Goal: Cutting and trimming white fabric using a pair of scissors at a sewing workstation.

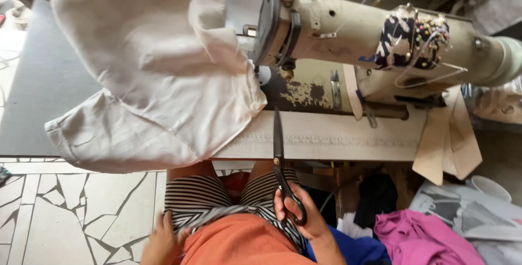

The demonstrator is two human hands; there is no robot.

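Note:
My right hand [298, 213] grips the black handles of long scissors [279, 148], whose closed blades point up across the front edge of the sewing table toward the beige sewing machine [348, 31]. My left hand [160, 240] rests low at my side, on the striped fabric [206, 197] over my lap, fingers spread and holding nothing. A large piece of white cloth [157, 74] lies bunched on the table left of the machine, hanging over the front edge.
The dark table top [49, 80] stretches to the left. A patterned pincushion [413, 39] wraps the machine's arm. Beige fabric strips [448, 137] hang at the table's right end. Pink [424, 240], blue and grey cloths pile on the floor at right. Cracked tile floor [76, 210] lies left.

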